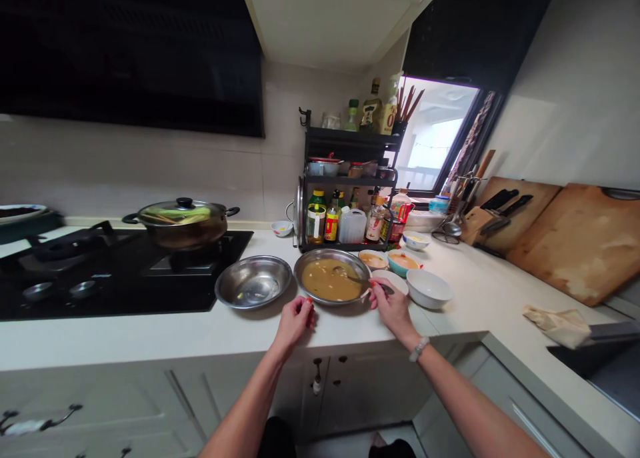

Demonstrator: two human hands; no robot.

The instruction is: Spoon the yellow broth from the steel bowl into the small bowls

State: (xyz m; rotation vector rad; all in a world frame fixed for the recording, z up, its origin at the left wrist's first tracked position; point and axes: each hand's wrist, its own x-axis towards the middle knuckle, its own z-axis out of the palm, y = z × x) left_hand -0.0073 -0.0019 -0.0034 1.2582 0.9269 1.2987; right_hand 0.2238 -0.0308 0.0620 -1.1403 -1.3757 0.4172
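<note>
My right hand (393, 308) is closed round the handle of a metal spoon (357, 280), whose head dips into yellowish-brown liquid with pale bits. This liquid sits in a wide metal bowl (299, 279) on the counter. My left hand (295, 319) is curled shut by the bowl's near-left rim, nothing visible in it; whether it touches the rim I cannot tell. Left of it stands a second metal bowl (254, 283), with a little residue inside. Just past my right hand are a white bowl (430, 289) and another pale bowl (391, 281), partly hidden.
Small food bowls (404, 263) stand behind, before a black rack (350, 247) of bottles. On the stove (190, 301) at left, a lidded pot (185, 235) holds green food. Cutting boards (575, 238), a knife block (480, 226) and a cloth (557, 325) lie right.
</note>
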